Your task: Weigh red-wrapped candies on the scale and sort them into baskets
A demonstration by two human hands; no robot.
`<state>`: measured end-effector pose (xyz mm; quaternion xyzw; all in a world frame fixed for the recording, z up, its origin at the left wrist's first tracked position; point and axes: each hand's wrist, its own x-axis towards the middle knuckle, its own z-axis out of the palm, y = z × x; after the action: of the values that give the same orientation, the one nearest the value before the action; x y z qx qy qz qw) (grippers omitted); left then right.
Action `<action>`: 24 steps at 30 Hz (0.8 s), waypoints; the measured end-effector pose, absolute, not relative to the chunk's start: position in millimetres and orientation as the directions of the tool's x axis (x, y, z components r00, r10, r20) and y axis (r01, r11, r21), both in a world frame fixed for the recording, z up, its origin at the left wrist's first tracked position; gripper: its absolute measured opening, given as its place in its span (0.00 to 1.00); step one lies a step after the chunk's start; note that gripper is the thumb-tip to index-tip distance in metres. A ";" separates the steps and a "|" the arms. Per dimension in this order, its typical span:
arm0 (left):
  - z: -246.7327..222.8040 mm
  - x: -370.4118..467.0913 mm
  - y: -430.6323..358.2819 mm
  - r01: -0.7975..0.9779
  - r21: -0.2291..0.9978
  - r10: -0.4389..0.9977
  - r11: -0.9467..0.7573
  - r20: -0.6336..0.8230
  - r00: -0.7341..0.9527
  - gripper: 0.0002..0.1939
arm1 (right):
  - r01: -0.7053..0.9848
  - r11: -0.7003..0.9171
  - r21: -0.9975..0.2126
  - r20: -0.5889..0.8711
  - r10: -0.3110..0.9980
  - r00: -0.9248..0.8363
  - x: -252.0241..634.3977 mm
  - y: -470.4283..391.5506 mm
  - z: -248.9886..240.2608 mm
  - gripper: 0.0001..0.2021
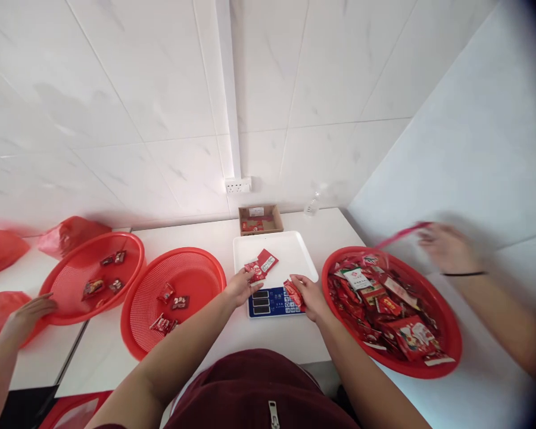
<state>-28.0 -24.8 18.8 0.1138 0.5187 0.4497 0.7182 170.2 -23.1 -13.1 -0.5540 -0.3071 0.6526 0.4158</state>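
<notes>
My left hand [240, 287] is closed on a red snack packet [255, 271] at the left side of the white scale tray [290, 250]. Right beside that packet a red card with a white label [267, 260] lies on the tray. In my right hand [310, 295] is another red snack packet [293, 293], held above the keys of the blue scale panel [261, 302]. Fine print on both packets is too small to read.
Right stands a red basket [455, 351] full of packets; another person's blurred hand [451, 244] lifts a pink-red strip over it. Left are two red baskets [178, 253] [136, 250] with a few packets, another hand [33, 313], red bags [71, 235]. Behind: a cardboard box [272, 224], a clear bottle [312, 204].
</notes>
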 end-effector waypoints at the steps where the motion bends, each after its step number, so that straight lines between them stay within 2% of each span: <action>1: 16.7 -32.6 -21.7 -0.536 0.637 0.768 0.553 -0.639 0.032 0.10 | -0.258 -0.492 -0.831 -0.497 0.866 -0.050 171.1 -23.6 -15.1 0.16; 4: 11.3 -43.6 -17.7 -0.541 0.657 0.768 0.524 -0.640 -0.033 0.16 | -0.349 -0.531 -0.772 -0.540 0.838 -0.079 171.4 -25.4 -16.8 0.15; 9: 6.6 -50.8 -18.6 -0.491 0.685 0.750 0.538 -0.655 -0.093 0.19 | -0.354 -0.542 -0.762 -0.540 0.834 -0.113 170.8 -28.6 -11.0 0.14; 15: 17.6 -51.3 -25.3 -0.347 0.725 0.745 0.595 -0.660 -0.100 0.36 | -0.318 -0.458 -0.830 -0.487 0.873 0.012 192.9 -29.0 -1.0 0.18; 17: 24.8 -42.3 -32.4 -0.238 0.730 0.746 0.641 -0.665 -0.034 0.37 | -0.243 -0.400 -0.884 -0.434 0.895 0.107 197.5 -29.2 3.1 0.18; 20: 37.8 -15.0 -47.1 -0.108 0.743 0.743 0.661 -0.625 0.240 0.33 | -0.004 -0.298 -0.955 -0.294 0.939 0.180 188.0 -31.5 11.8 0.16; 22: 45.7 5.2 -55.7 -0.165 0.740 0.731 0.652 -0.555 0.396 0.28 | 0.178 -0.203 -0.963 -0.188 0.978 0.093 176.2 -32.1 18.9 0.15; 24: 50.7 17.9 -60.4 -0.238 0.716 0.734 0.657 -0.534 0.419 0.22 | 0.347 -0.054 -0.936 -0.067 0.997 -0.024 173.1 -27.9 25.2 0.14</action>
<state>17.9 -60.4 50.7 0.2796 0.4437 0.3059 0.7946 173.1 -27.9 25.2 -0.5864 -0.5732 0.4281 0.3798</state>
